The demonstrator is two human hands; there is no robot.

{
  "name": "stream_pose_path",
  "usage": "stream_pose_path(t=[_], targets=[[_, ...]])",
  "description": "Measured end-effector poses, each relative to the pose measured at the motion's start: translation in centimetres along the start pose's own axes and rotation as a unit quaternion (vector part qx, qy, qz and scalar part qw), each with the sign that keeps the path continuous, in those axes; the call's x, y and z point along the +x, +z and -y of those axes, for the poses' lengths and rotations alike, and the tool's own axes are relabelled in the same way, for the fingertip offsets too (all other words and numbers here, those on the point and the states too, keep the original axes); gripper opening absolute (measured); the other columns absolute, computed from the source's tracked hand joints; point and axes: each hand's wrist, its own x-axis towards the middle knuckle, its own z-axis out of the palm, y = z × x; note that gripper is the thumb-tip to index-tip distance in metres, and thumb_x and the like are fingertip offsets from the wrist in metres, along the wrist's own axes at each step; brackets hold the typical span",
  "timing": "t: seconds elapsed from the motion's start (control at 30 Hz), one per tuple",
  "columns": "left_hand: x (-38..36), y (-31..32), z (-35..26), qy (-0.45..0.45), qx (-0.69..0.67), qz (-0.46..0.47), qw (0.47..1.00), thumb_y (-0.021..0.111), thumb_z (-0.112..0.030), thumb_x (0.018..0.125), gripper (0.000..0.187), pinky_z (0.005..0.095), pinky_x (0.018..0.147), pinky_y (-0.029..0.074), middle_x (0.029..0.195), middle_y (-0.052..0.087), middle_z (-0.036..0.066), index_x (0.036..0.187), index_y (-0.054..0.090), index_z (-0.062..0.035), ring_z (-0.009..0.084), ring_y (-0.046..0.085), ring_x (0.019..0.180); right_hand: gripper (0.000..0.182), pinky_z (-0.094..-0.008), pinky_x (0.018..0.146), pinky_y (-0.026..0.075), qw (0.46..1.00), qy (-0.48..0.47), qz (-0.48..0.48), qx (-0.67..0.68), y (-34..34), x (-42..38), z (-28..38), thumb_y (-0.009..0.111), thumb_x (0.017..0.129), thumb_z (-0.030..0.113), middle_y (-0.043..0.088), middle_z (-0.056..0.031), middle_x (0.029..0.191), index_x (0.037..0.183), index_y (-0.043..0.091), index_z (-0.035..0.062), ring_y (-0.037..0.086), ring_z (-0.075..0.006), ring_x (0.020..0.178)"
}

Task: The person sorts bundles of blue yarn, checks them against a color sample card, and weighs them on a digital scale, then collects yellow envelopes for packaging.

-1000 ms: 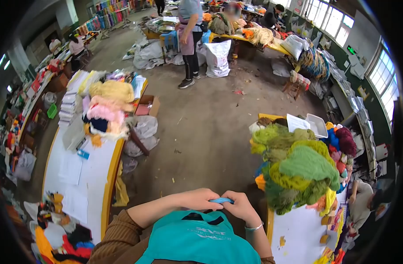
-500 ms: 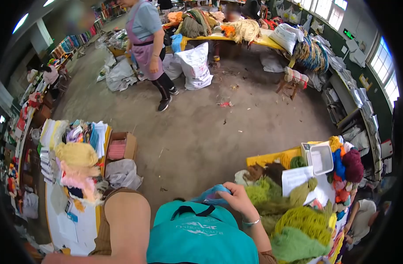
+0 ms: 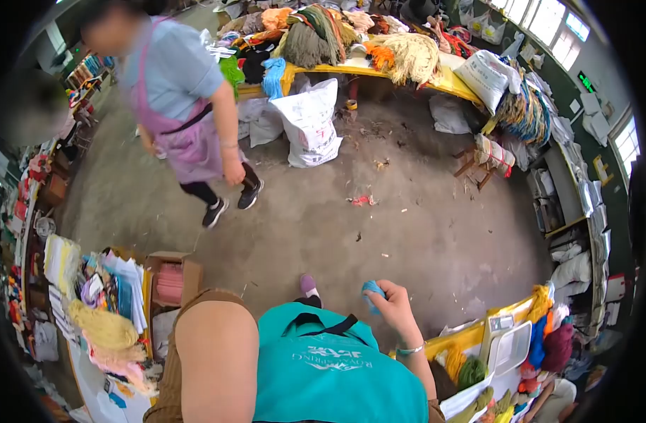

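My right hand [image 3: 391, 304] is raised in front of my teal apron [image 3: 330, 374] and is closed on a small bundle of blue yarn [image 3: 371, 289]. My left hand is out of sight; only my left upper arm in a brown ribbed sleeve [image 3: 203, 352] shows at the lower left. One of my feet in a purple shoe [image 3: 309, 285] pokes out on the concrete floor just left of the blue yarn.
A person in a pink apron [image 3: 185, 134] walks toward me at upper left. A yellow-edged table [image 3: 492, 338] with yarn and a white tray stands at lower right, another table [image 3: 97, 303] with yarn and papers at lower left. White sacks [image 3: 309, 120] lean by the far table.
My view has swung down and right. The left hand let go of the blue yarn and dropped from view; the right hand keeps it. The person in the pink apron has come closer.
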Motion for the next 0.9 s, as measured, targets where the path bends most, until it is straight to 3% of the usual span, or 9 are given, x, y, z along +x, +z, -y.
stream_pose_path(t=[0.13, 0.37, 0.57, 0.63, 0.77, 0.9], targets=[[0.1, 0.3, 12.7, 0.0, -0.01, -0.004, 1.0, 0.047, -0.016, 0.096, 0.019, 0.0373, 0.099, 0.037, 0.113, 0.063, 0.002, 0.107, 0.062, -0.0098, 0.0141, 0.054, 0.116, 0.015, -0.0224, 0.054, 0.034, 1.0, 0.004, -0.025, 0.017, -0.9, 10.0, 4.1, 0.067, 0.087, 0.014, 0.047, 0.0068, 0.066, 0.086, 0.063, -0.0009, 0.04, -0.0031, 0.064], [-0.1, 0.3, 31.4, 0.003, 0.014, 0.015, 1.0, 0.046, -0.019, 0.096, 0.021, 0.0402, 0.101, 0.034, 0.116, 0.06, 0.002, 0.11, 0.059, -0.0112, 0.0153, 0.051, 0.118, 0.015, -0.0226, 0.053, 0.033, 1.0, 0.011, 0.022, 0.017, -1.5, 28.8, 8.5, 0.067, 0.087, 0.013, 0.048, 0.0071, 0.067, 0.084, 0.063, -0.0006, 0.04, -0.0024, 0.063], [0.6, 0.3, 46.5, 0.03, 0.085, 0.03, 0.995, 0.045, -0.022, 0.097, 0.023, 0.0426, 0.102, 0.032, 0.119, 0.058, 0.001, 0.113, 0.057, -0.0124, 0.0162, 0.049, 0.12, 0.016, -0.0241, 0.054, 0.035, 0.993, -0.016, 0.115, -0.013, -0.7, 47.4, 14.0, 0.066, 0.087, 0.014, 0.048, 0.0045, 0.065, 0.084, 0.062, -0.0009, 0.042, -0.0041, 0.063], [1.4, 0.4, 50.9, 0.046, 0.11, 0.03, 0.992, 0.044, -0.023, 0.097, 0.024, 0.0434, 0.103, 0.031, 0.12, 0.057, 0.001, 0.114, 0.056, -0.0128, 0.0165, 0.048, 0.121, 0.016, -0.0263, 0.056, 0.039, 0.981, -0.083, 0.168, -0.051, 0.1, 52.8, 17.2, 0.065, 0.087, 0.014, 0.051, 0.0008, 0.065, 0.086, 0.061, -0.0014, 0.044, -0.0059, 0.064], [2.5, -0.7, 58.9, 0.081, 0.159, 0.021, 0.984, 0.044, -0.025, 0.097, 0.025, 0.045, 0.104, 0.03, 0.121, 0.055, 0.001, 0.116, 0.055, -0.0136, 0.0172, 0.046, 0.123, 0.017, -0.0297, 0.058, 0.043, 0.943, -0.082, 0.29, -0.144, 2.6, 61.8, 23.0, 0.064, 0.087, 0.015, 0.053, -0.0077, 0.066, 0.088, 0.06, -0.0017, 0.047, -0.0087, 0.064], [3.9, -4.0, 65.1, 0.108, 0.207, 0.017, 0.972, 0.043, -0.027, 0.097, 0.027, 0.0467, 0.105, 0.028, 0.123, 0.054, 0.001, 0.118, 0.053, -0.0144, 0.0178, 0.045, 0.124, 0.017, -0.0309, 0.057, 0.042, 0.917, -0.114, 0.351, -0.149, 7.7, 69.8, 25.5, 0.064, 0.086, 0.015, 0.054, -0.0112, 0.067, 0.089, 0.06, -0.0017, 0.048, -0.0114, 0.061]])
